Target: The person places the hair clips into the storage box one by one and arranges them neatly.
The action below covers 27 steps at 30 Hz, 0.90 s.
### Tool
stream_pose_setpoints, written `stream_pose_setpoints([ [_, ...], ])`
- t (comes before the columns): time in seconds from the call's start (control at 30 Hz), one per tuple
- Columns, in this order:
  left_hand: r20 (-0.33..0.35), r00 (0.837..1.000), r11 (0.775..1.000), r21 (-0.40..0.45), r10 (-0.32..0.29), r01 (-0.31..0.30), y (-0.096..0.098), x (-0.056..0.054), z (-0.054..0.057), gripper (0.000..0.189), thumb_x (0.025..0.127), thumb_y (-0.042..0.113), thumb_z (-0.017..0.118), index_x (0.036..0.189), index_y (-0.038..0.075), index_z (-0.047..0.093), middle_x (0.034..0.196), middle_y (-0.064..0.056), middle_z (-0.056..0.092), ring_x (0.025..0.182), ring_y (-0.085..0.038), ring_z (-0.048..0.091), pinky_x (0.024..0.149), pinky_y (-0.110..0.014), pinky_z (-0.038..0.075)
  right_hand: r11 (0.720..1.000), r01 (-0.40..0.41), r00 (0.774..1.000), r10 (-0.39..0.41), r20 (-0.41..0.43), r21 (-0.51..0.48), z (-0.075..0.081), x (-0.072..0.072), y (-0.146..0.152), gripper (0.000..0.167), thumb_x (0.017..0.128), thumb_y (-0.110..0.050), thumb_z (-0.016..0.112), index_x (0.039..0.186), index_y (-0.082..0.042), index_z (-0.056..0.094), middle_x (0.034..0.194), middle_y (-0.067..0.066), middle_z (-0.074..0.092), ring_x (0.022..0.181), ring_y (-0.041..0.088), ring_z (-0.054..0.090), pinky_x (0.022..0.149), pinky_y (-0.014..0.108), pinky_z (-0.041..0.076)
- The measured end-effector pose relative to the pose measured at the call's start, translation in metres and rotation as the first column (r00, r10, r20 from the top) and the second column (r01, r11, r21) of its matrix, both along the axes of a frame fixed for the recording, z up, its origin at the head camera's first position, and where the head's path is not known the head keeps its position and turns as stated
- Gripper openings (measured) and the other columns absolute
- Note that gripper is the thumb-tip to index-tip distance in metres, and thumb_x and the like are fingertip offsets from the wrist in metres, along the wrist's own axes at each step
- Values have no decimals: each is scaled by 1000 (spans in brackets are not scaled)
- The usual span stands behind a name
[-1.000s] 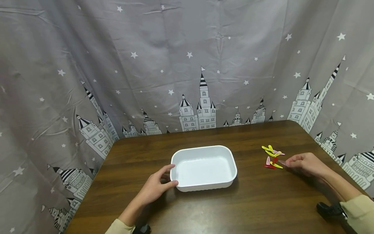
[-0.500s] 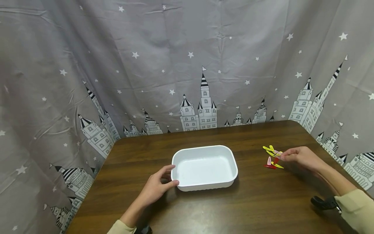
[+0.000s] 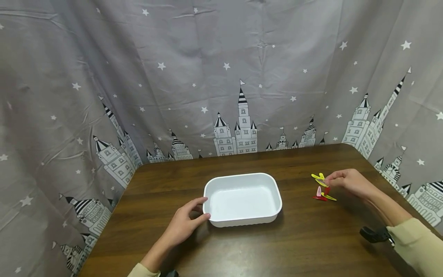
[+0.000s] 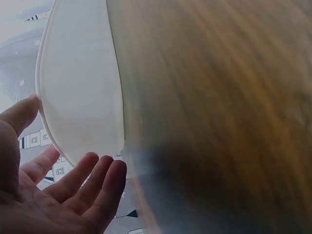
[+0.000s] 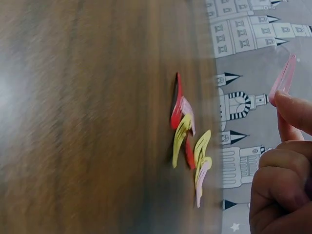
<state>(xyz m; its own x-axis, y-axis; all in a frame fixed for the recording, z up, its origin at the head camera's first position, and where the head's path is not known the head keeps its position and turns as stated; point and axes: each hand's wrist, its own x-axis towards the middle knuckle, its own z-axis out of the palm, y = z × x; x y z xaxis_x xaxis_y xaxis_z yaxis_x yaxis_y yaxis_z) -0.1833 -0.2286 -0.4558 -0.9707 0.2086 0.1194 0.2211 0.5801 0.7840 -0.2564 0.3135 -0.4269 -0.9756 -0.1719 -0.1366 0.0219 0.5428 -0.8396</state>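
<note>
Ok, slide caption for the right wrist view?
Right hand pinches a pink, teardrop-shaped hair clip; red, yellow and pink clips lie on a brown wooden table.

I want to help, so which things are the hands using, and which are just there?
For the job:
pink clip, pinched by the right hand
other clips, probably
white tray, touched by the left hand

Just around:
wooden table
grey castle curtain
black thing at the right wrist
</note>
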Motion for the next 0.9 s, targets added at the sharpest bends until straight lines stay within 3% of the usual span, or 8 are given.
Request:
stream_pose_setpoints([
  [0.13,2,1000,1000,-1,-2,2,1,1,1,51,90,27,77,137,15,60,105,-6,71,96,-17,69,90,-43,53,1000,-9,1000,9,4,26,5,-4,-8,40,95,-29,68,111,7,70,98,13,71,75,17,51,68,33,41],
  [0.3,3,1000,1000,0,7,-7,1,2,0,52,90,28,77,137,15,60,105,-7,71,97,-17,69,91,-44,53,1000,-8,1000,8,13,8,9,-10,-17,41,94,-31,69,111,7,69,94,10,65,62,16,39,57,36,34],
  [0.37,3,1000,1000,1,10,-10,2,2,1,52,90,27,77,137,14,60,106,-7,71,98,-18,69,92,-45,52,1000,-15,1000,15,5,9,10,-12,-21,39,95,-30,68,111,5,69,95,9,63,65,16,41,57,35,34],
  [0.5,3,1000,1000,3,15,-15,2,1,1,52,90,26,78,137,15,60,106,-6,72,99,-17,69,93,-46,51,998,-38,999,39,-33,43,14,-15,-29,36,96,-31,66,111,1,71,105,7,64,89,19,48,70,34,38],
  [0.57,2,1000,1000,7,16,-16,2,1,1,51,90,25,78,136,14,60,105,-6,72,98,-17,69,92,-47,51,998,-46,998,47,-39,43,17,-17,-32,36,96,-31,67,111,1,71,102,4,63,89,18,47,69,33,38],
  [0.73,4,1000,1000,9,5,-5,2,0,0,51,90,26,78,136,15,60,103,-5,71,96,-18,69,91,-47,52,999,-49,999,49,-8,11,27,-24,-40,37,93,-30,70,109,4,70,64,-8,43,56,10,38,51,28,33],
  [0.83,10,1000,1000,7,0,0,1,0,0,51,90,28,77,136,15,60,103,-3,71,96,-19,69,90,-47,52,998,-55,998,55,-18,25,33,-26,-44,34,92,-30,72,106,1,71,62,-8,42,48,9,34,46,27,31],
  [0.9,15,1000,1000,5,2,-2,1,0,-1,51,90,28,77,136,16,60,103,-2,71,96,-18,68,90,-47,52,997,-64,997,66,-49,48,37,-28,-47,31,92,-30,71,105,-2,73,72,-4,52,55,11,40,50,28,34],
])
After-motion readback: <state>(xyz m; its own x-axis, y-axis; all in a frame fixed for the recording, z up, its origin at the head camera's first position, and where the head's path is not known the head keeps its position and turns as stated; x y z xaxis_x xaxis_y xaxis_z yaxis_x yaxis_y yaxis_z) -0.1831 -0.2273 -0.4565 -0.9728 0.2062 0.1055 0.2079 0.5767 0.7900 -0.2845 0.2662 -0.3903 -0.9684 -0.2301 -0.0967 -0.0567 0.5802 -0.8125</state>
